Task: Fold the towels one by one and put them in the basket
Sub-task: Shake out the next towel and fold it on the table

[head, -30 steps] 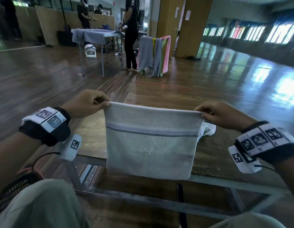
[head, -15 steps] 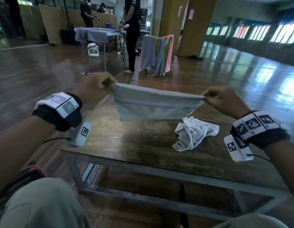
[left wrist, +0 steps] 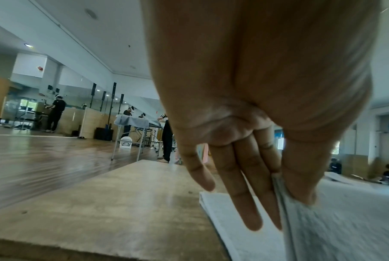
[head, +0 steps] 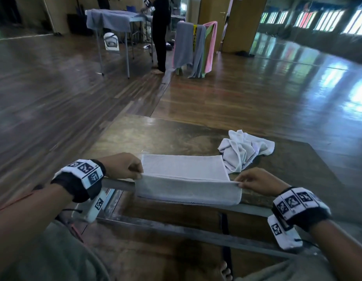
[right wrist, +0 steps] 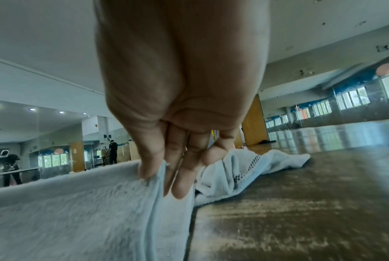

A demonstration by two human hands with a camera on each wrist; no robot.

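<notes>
Towel long axis runs left-right on worktop near edge; left hand, right hand each pinch 1 near corner, equidistant.

The folded towel at the near edge of the table is pale grey-white. The crumpled towel toward the right edge is white, with a band of small black-and-white checks. The tabletop is worn brown wood — blotched lighter in places — on a grey metal frame.
</notes>
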